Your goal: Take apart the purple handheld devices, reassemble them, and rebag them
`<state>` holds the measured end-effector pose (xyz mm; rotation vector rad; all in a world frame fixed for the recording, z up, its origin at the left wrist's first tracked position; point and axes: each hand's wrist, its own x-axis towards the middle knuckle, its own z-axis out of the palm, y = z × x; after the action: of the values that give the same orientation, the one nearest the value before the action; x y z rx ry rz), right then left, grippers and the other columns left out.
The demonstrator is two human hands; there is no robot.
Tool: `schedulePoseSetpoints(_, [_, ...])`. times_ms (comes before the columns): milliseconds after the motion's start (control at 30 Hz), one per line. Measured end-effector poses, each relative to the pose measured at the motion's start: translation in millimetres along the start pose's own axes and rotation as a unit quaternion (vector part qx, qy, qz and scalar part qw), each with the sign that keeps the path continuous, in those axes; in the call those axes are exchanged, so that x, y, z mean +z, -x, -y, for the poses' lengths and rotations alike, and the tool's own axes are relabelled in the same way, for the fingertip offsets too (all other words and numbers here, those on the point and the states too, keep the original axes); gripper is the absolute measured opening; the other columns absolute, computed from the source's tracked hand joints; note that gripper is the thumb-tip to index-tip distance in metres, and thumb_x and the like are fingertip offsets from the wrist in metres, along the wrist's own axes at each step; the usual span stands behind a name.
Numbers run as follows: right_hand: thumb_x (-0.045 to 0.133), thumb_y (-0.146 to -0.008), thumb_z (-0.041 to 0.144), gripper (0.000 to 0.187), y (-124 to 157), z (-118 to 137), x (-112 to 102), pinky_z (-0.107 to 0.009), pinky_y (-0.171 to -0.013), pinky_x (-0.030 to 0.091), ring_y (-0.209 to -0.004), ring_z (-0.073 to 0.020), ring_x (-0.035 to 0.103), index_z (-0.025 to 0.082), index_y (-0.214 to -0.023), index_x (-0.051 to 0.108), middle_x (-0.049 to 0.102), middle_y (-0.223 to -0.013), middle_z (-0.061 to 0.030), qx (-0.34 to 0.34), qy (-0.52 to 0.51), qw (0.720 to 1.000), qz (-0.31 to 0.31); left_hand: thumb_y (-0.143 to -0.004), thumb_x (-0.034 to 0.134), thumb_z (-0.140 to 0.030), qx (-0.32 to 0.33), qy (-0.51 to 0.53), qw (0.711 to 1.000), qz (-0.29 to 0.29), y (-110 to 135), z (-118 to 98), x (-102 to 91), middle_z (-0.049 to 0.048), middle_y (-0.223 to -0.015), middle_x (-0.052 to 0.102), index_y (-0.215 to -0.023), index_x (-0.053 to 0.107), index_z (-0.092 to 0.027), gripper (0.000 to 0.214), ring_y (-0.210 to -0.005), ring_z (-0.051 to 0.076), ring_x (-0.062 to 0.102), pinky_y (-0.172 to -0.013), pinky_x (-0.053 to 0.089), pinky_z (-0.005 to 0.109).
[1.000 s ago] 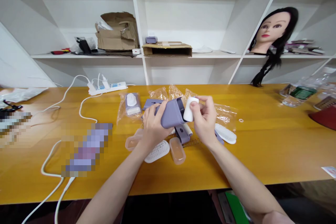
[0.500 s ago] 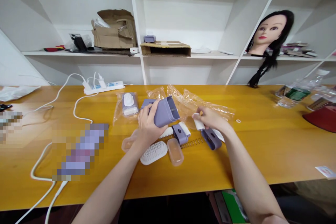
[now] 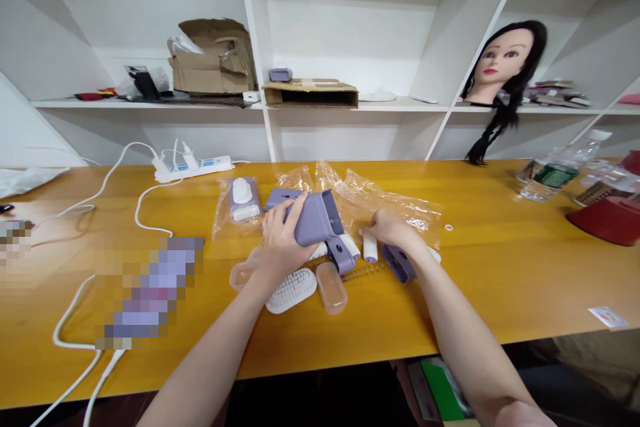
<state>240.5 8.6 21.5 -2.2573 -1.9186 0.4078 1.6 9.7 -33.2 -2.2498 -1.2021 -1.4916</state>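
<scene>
My left hand (image 3: 280, 240) is wrapped round a hollow purple casing (image 3: 316, 219), its open end tilted up to the right above the table. In my right hand (image 3: 393, 230), the fingers are closed on the upper end of a white cylinder (image 3: 370, 248) with a purple lower end. Below the hands lie a white bristled brush head (image 3: 292, 291), a translucent oval cap (image 3: 332, 288) and a coil spring (image 3: 366, 271). A purple end piece (image 3: 342, 257) sits under the casing, and another purple piece (image 3: 397, 263) lies beside my right wrist.
Crumpled clear plastic bags (image 3: 400, 197) lie behind the hands, with a bagged purple-and-white device (image 3: 243, 200) to their left. A power strip (image 3: 195, 169), white cables and a blurred-out object (image 3: 153, 290) occupy the left. At right stand a bottle (image 3: 555, 177) and, on the shelf, a mannequin head (image 3: 507, 60).
The white cylinder has swung more upright and moved slightly left with my right hand, away from the right purple piece. My left hand still holds the casing. The whole view has shifted slightly.
</scene>
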Motion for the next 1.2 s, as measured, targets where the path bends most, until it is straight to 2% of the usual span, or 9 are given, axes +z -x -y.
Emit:
schedulePoseSetpoints(200, [0.045, -0.089, 0.034, 0.026, 16, 14, -5, -0.028, -0.07, 0.046, -0.079, -0.0178, 0.064, 0.019, -0.091, 0.066, 0.07, -0.085, -0.0064, -0.143, -0.104, 0.981, -0.075, -0.066, 0.073, -0.039, 0.026, -0.014, 0.999, 0.015, 0, -1, -2.3, 0.0141, -0.119, 0.055, -0.143, 0.036, -0.023, 0.087, -0.106, 0.032, 0.052, -0.092, 0.039, 0.046])
schedulePoseSetpoints(433, [0.056, -0.083, 0.041, 0.027, 45, 36, 1, -0.03, -0.07, 0.048, -0.071, -0.0151, 0.06, 0.021, -0.099, 0.061, 0.066, -0.086, -0.0035, -0.296, -0.439, 0.835, -0.147, -0.059, 0.078, -0.034, -0.094, 0.174, 0.98, -0.004, -7, -12, -10.9, 0.0144, -0.126, 0.056, -0.137, 0.045, -0.022, 0.086, -0.116, 0.033, 0.051, -0.1, 0.037, 0.048])
schedulePoseSetpoints(500, [0.055, -0.083, 0.043, 0.028, 45, 40, 5, -0.031, -0.073, 0.048, -0.072, -0.0152, 0.06, 0.021, -0.101, 0.06, 0.064, -0.087, -0.0036, -0.28, -0.469, 0.824, -0.15, -0.055, 0.08, -0.033, -0.236, 0.338, 0.91, -0.039, -12, -18, -16.1, 0.0123, -0.123, 0.06, -0.134, 0.047, -0.02, 0.086, -0.114, 0.032, 0.055, -0.098, 0.042, 0.046])
schedulePoseSetpoints(567, [0.053, -0.084, 0.045, 0.029, 45, 43, 10, -0.032, -0.074, 0.048, -0.075, -0.0166, 0.06, 0.02, -0.099, 0.06, 0.064, -0.087, -0.0047, -0.27, -0.461, 0.836, -0.128, -0.058, 0.076, -0.035, -0.382, 0.502, 0.774, -0.063, -17, -22, -21.3, 0.0101, -0.111, 0.067, -0.124, 0.055, -0.018, 0.071, -0.104, 0.03, 0.062, -0.091, 0.048, 0.043])
schedulePoseSetpoints(633, [0.053, -0.084, 0.046, 0.034, 46, 47, 16, -0.034, -0.073, 0.048, -0.079, -0.0186, 0.06, 0.019, -0.102, 0.059, 0.063, -0.092, -0.0074, -0.273, -0.429, 0.857, -0.081, -0.063, 0.07, -0.039, -0.452, 0.609, 0.648, -0.069, -21, -25, -24.7, 0.0102, -0.101, 0.071, -0.113, 0.061, -0.015, 0.057, -0.1, 0.03, 0.065, -0.089, 0.051, 0.042])
schedulePoseSetpoints(700, [0.059, -0.08, 0.047, 0.047, 49, 54, 24, -0.037, -0.073, 0.049, -0.082, -0.0205, 0.06, 0.017, -0.117, 0.053, 0.062, -0.105, -0.0113, -0.279, -0.396, 0.874, -0.038, -0.068, 0.064, -0.045, -0.464, 0.667, 0.58, -0.063, -24, -26, -25.0, 0.0116, -0.096, 0.072, -0.107, 0.063, -0.012, 0.051, -0.101, 0.031, 0.065, -0.089, 0.051, 0.043])
schedulePoseSetpoints(833, [0.072, -0.071, 0.043, 0.079, 55, 67, 39, -0.043, -0.085, 0.049, -0.093, -0.0236, 0.06, 0.022, -0.137, 0.036, 0.053, -0.129, -0.0136, -0.271, -0.393, 0.879, 0.01, -0.071, 0.062, -0.049, -0.481, 0.693, 0.534, -0.055, -21, -33, -17.1, 0.0127, -0.098, 0.072, -0.106, 0.064, -0.01, 0.053, -0.104, 0.032, 0.064, -0.092, 0.05, 0.044])
schedulePoseSetpoints(1000, [0.083, -0.057, 0.033, 0.079, 57, 71, 46, -0.045, -0.096, 0.043, -0.111, -0.0283, 0.054, 0.023, -0.126, 0.045, 0.058, -0.122, -0.0093, -0.224, -0.421, 0.879, 0.016, -0.066, 0.069, -0.043, -0.522, 0.676, 0.518, -0.03, -11, -46, -8.2, 0.0099, -0.098, 0.072, -0.109, 0.062, -0.014, 0.052, -0.107, 0.032, 0.063, -0.094, 0.049, 0.046])
schedulePoseSetpoints(1200, [0.074, -0.067, 0.032, 0.038, 51, 65, 42, -0.027, -0.071, 0.053, -0.075, -0.0124, 0.063, 0.022, -0.099, 0.056, 0.064, -0.089, 0.0011, -0.124, -0.641, 0.731, 0.201, -0.057, 0.074, -0.044, -0.536, 0.672, 0.504, -0.081, -11, -40, -13.7, 0.0062, -0.092, 0.072, -0.095, 0.065, -0.017, 0.047, -0.097, 0.029, 0.065, -0.089, 0.05, 0.041])
